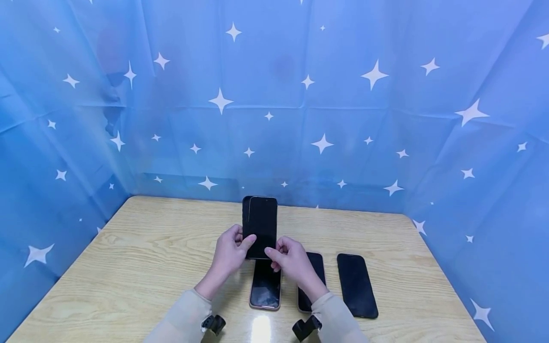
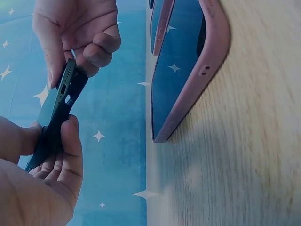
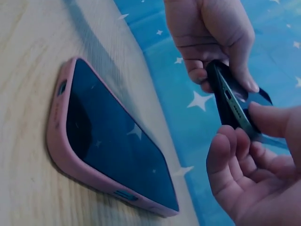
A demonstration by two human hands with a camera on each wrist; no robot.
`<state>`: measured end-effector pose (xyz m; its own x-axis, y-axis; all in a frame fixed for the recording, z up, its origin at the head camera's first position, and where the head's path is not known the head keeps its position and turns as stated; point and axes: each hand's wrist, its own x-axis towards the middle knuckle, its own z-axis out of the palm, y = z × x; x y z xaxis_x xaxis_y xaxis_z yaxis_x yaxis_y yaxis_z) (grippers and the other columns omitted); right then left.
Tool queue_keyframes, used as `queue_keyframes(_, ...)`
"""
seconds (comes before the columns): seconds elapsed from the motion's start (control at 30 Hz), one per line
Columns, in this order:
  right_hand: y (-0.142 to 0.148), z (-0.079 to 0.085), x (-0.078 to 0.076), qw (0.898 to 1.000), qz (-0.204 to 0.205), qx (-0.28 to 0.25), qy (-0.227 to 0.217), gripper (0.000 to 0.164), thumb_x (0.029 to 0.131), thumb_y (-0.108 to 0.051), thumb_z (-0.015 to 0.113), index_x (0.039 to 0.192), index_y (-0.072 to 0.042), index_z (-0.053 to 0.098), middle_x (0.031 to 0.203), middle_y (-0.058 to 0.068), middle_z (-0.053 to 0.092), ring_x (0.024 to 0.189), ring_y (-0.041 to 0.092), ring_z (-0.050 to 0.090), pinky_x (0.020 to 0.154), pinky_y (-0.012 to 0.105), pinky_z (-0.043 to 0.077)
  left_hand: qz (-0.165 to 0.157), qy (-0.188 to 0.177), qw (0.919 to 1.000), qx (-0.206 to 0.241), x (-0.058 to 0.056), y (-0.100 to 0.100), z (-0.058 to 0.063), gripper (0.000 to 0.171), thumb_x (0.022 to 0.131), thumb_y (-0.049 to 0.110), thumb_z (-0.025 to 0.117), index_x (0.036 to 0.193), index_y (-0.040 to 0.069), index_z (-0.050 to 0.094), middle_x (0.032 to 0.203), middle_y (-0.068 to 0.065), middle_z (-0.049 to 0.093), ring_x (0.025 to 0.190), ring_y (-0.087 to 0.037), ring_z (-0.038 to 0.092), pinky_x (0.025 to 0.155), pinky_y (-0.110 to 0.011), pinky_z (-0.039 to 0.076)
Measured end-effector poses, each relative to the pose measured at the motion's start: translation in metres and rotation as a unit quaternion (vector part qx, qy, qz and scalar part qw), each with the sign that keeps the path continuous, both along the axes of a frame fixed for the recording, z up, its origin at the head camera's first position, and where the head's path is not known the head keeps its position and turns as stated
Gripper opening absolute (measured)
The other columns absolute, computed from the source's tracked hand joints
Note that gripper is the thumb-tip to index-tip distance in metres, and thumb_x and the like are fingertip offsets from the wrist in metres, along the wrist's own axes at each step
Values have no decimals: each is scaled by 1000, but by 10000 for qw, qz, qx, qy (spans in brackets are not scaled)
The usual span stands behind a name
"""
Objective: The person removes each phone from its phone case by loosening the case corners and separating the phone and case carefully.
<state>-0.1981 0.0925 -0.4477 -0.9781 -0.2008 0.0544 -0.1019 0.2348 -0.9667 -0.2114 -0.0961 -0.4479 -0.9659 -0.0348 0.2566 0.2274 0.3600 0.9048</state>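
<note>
- The dark phone (image 1: 260, 226) stands upright in the air above the wooden table (image 1: 141, 267), screen toward the person, held up by its bottom end between both hands; a dark case appears to be partly on it, its edge showing as a second outline at the phone's upper left.
- The left hand (image 1: 230, 250) pinches the phone's lower left corner, thumb on the front and fingers curled behind, which steadies it.
- The right hand (image 1: 290, 259) grips the lower right corner, thumb at the bottom edge where the ports show in the wrist views, as if working case and phone against each other.
- Directly beneath the dark phone lies a pink-cased phone (image 1: 265, 287), flat and screen up.
- Right of that, a second flat phone (image 1: 314, 272) is partly hidden by the right wrist.
- Farther right, apart from it, lies a black phone (image 1: 356, 285).
- A blue star-printed cloth (image 1: 373, 95) walls in the table behind and at both sides.
</note>
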Motion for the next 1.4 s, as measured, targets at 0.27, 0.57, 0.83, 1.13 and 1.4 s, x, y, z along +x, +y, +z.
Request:
queue_keyframes(0.27,5,7,-1,9986,441,164,223,21,102,-10,65,86,2,57,76,15,70,63,23,70,64,40,63,199,6,9998,77,-1,-3,2,22,92,10,78,85,2,59,68,-5,66,56,-7,52,51,-21,41)
queue_keyframes(0.57,5,7,-1,9991,128,-329,-255,15,103,-5,62,97,9,64,79,18,71,66,23,71,66,35,63,-253,-167,9995,-99,-1,-9,9,15,99,10,69,90,0,62,72,-5,68,59,-9,52,55,-23,42)
queue_keyframes(0.83,9,6,-3,9989,-180,-320,-303,18,105,-3,56,105,10,68,80,15,70,67,18,70,69,35,63,-576,-776,9953,109,1,-18,16,12,103,3,57,93,-2,60,76,-5,66,62,-13,56,58,-25,45)
queue_keyframes(1.13,12,7,-5,9983,-370,-388,-229,14,103,0,57,100,9,67,78,14,70,67,22,70,70,38,63,-575,-1042,9926,230,-1,-30,14,13,104,1,54,91,-2,56,74,-3,57,64,-17,54,59,-28,50)
queue_keyframes(1.4,16,11,-10,9977,-500,-414,-188,15,103,-2,58,96,9,67,76,13,70,66,22,69,71,39,63,-593,-1189,9905,356,1,-42,12,13,105,-1,51,94,-4,56,74,-3,55,65,-14,53,60,-28,50)
